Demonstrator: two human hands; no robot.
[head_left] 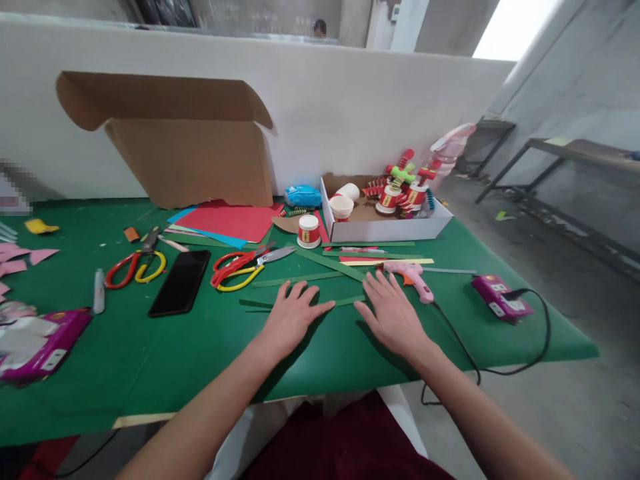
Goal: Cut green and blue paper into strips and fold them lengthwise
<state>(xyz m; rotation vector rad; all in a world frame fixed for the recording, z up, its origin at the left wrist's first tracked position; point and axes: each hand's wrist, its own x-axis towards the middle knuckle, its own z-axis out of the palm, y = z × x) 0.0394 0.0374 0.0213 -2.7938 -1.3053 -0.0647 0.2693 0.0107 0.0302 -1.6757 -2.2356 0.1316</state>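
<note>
My left hand (291, 313) lies palm down on the green tabletop, fingers spread, over a green paper strip (350, 301). At the strip's other end my right hand (391, 308) also rests flat with fingers apart. Part of the strip is hidden under both hands. Farther back lie more green strips (330, 263), one reaching toward my right fingertips. A pink glue gun (413, 277) sits just right of my right hand. Beyond my left hand are scissors with yellow and red handles (245, 268). A red and white paper cup (309, 231) stands behind the strips.
A white box (390, 230) holds cups and decorated cup figures. Left are a phone (181, 283), red-and-yellow-handled pliers (145, 257), a glue stick (99, 291) and a purple packet (55, 347). Coloured paper (230, 223) lies before an open cardboard box (190, 160). A cable (457, 337) crosses the front edge.
</note>
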